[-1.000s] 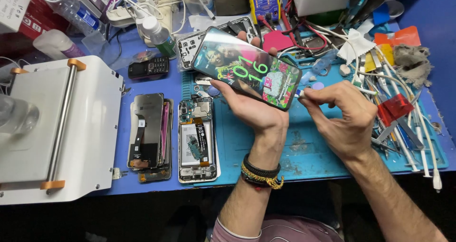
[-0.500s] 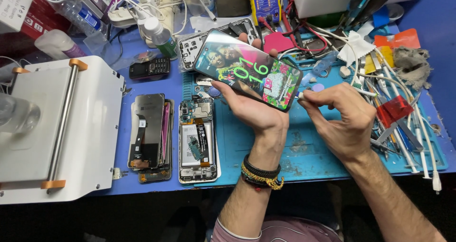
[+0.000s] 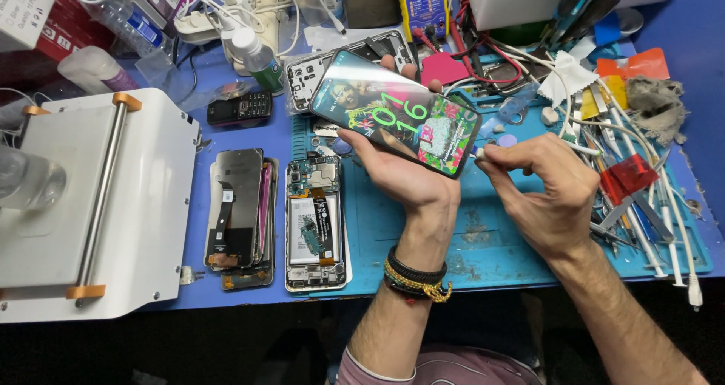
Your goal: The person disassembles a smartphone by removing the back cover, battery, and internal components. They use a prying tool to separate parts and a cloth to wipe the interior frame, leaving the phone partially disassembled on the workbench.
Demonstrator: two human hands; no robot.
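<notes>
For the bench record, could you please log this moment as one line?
left hand: holds lit phone | right hand: white cable plug at phone's end | opened phone on blue mat

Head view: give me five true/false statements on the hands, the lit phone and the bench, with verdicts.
1. The left hand holds a phone with a lit screen. True.
2. The right hand lies flat on the mat, away from the phone. False: it pinches a small white plug at the phone's right end.
3. An opened phone body lies on the bench left of the left hand. True.
4. The white machine stands at the right edge of the bench. False: it stands at the left.
5. The left wrist is bare. False: it wears bracelets.
</notes>
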